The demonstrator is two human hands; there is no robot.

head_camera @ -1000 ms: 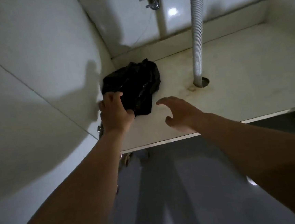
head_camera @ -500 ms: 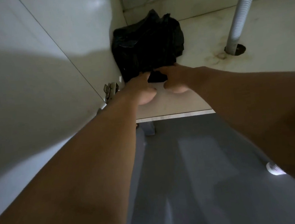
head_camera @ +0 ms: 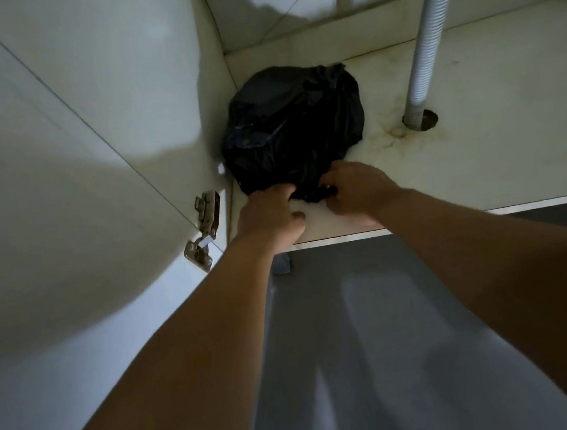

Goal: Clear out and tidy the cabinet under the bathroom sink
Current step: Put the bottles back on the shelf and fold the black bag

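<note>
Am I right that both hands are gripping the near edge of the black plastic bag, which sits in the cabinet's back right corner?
Not quite: the head view shows the black plastic bag in the cabinet's left corner. Both the left hand and right hand do grip its near edge.

A crumpled black plastic bag [head_camera: 293, 128] sits bunched in a rounded heap in the cabinet's [head_camera: 497, 162] back-left corner, against the side wall, on the stained white floor panel. Its near edge looks gathered into a twist, though the dimness hides the folds.
</note>
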